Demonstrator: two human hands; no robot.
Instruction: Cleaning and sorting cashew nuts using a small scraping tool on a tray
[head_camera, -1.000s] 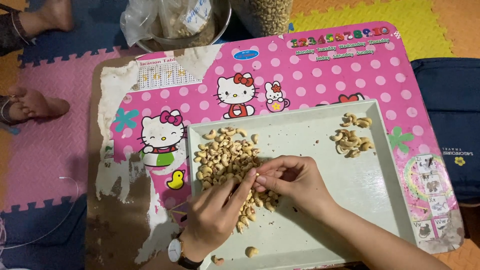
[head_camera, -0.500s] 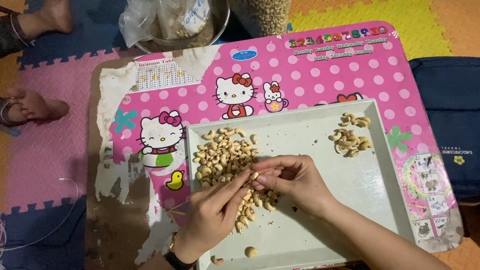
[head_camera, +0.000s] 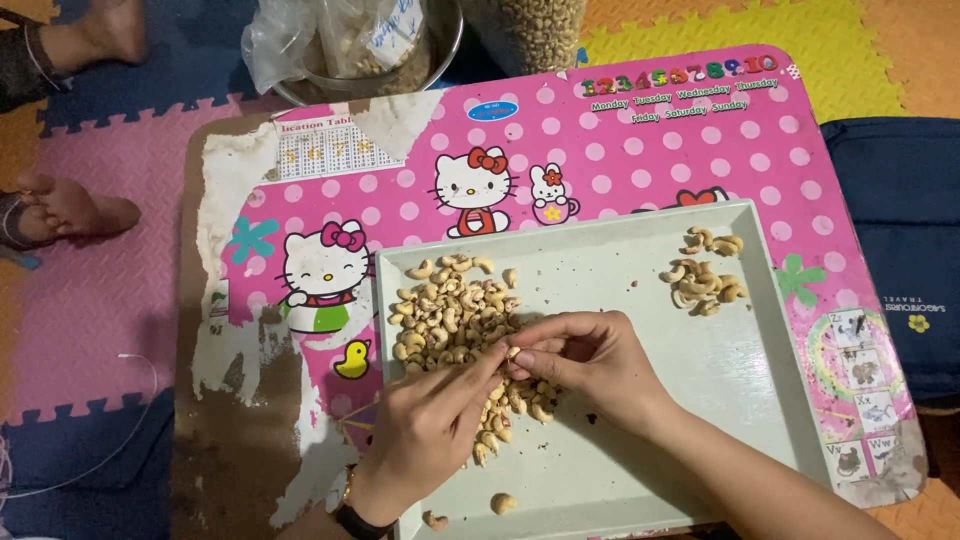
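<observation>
Over the pale flat tray (head_camera: 640, 470), both hands pinch one curved cashew (head_camera: 513, 353).

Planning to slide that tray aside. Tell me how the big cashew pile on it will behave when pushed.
The cashew pile is loose, so it would probably spread rather than move together. The curved nuts may skid on the smooth pale tray. Its raised rim should likely contain them.

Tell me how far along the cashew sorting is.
Done: a small pile of cashews sits apart at the tray's far right. In hand: the left hand and right hand pinch one nut together. Left: the large heap, plus two strays near the front edge.
</observation>
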